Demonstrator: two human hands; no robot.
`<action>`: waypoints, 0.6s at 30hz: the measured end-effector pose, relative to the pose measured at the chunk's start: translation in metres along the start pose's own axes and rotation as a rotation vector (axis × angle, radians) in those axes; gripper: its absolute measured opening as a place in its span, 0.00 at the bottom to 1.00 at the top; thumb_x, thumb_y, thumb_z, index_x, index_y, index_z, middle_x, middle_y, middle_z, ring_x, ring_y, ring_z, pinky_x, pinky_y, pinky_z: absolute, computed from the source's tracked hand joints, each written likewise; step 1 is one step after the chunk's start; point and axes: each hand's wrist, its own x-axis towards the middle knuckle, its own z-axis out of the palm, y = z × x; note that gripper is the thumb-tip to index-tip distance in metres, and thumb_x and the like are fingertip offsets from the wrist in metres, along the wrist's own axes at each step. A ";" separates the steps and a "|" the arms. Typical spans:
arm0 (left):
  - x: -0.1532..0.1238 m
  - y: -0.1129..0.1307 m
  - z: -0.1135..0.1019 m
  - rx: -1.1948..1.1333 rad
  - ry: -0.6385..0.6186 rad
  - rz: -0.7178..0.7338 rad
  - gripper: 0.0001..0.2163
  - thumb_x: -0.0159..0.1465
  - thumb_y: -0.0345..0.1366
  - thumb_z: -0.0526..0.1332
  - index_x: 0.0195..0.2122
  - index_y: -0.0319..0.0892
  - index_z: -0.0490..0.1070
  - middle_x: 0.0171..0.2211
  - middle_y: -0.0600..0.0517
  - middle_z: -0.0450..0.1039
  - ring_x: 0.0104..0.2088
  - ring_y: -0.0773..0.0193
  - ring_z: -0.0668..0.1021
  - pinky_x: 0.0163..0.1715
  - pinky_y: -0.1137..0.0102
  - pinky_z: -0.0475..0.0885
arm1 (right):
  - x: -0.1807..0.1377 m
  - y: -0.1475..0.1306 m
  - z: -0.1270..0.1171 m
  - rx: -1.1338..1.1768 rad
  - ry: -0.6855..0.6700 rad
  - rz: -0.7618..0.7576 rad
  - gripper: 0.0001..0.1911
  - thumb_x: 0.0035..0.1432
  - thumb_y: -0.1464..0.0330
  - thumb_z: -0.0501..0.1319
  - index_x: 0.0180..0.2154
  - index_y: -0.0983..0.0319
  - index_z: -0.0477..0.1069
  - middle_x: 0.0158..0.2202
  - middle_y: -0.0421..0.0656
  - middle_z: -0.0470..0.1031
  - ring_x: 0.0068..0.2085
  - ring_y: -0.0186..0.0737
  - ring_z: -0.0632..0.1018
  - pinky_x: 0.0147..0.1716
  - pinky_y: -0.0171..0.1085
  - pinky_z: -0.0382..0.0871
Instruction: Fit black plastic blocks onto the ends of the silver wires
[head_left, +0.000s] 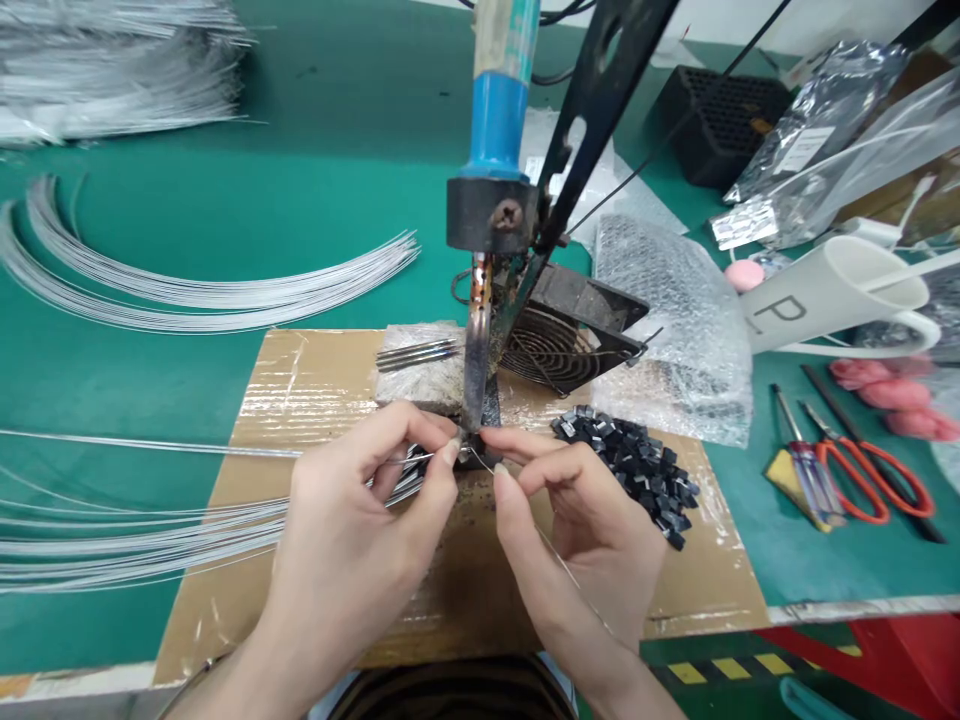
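Note:
Pinched between the thumb and index finger of my left hand (367,510) is the end of a thin grey wire (247,451), which runs off to the left. My right hand (581,530) is closed on a thin strand of solder wire (564,568) that trails down across the palm. Both sets of fingertips meet just under the tip of a blue-handled soldering iron (475,375), clamped upright on a black bracket. What lies right at the tip is small and partly hidden by my fingers. Under my left hand, more grey wires (217,535) lie in a loose bunch.
A pile of small black connectors (637,470) sits right of my hands on the cardboard (712,575). Behind are a black fan (562,340) and a pale block (420,375) with metal rods. Scissors (874,470), a screwdriver (806,455) and a white mug (832,295) stand right; wire bundles (210,300) lie left.

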 end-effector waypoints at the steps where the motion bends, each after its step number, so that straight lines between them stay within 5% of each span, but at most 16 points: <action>1: 0.000 0.000 0.000 0.001 -0.002 0.004 0.04 0.63 0.35 0.65 0.30 0.47 0.76 0.28 0.57 0.78 0.35 0.60 0.85 0.32 0.72 0.75 | 0.000 0.000 0.000 -0.001 0.003 -0.001 0.10 0.62 0.78 0.66 0.35 0.57 0.72 0.49 0.46 0.86 0.53 0.47 0.85 0.55 0.46 0.80; 18: 0.000 0.001 0.001 -0.025 -0.004 0.020 0.04 0.63 0.32 0.65 0.30 0.46 0.76 0.31 0.57 0.82 0.33 0.64 0.83 0.24 0.73 0.68 | -0.001 0.000 0.002 -0.022 0.004 -0.044 0.11 0.62 0.80 0.66 0.35 0.57 0.72 0.50 0.45 0.85 0.53 0.43 0.85 0.56 0.41 0.79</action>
